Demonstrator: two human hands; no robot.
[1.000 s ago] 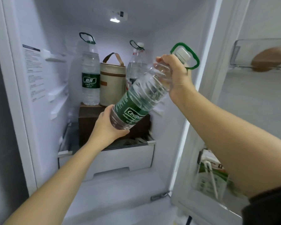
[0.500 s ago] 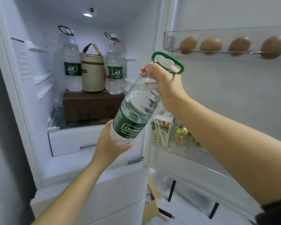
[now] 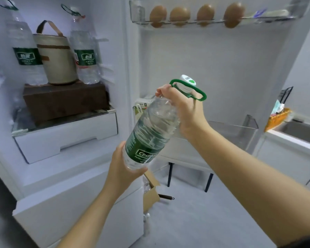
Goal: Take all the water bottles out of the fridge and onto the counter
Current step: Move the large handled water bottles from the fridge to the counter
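The bare left arm rises from 7 o'clock toward 1 o'clock, and the left hand (image 3: 123,169) cups the base of a bottle (image 3: 150,135), thumb curled round it. The right arm reaches from 4 o'clock toward 10 o'clock, the right hand (image 3: 183,108) gripping the bottle's neck.

The right hand (image 3: 184,111) is gripping the bottle (image 3: 150,136) at its neck while the left hand (image 3: 122,169) is cupping its base, holding it tilted before the fridge door (image 3: 213,68). Inside, a left bottle (image 3: 26,54) and a right bottle (image 3: 85,56) are standing on a box (image 3: 64,99), flanking a bag (image 3: 56,58).
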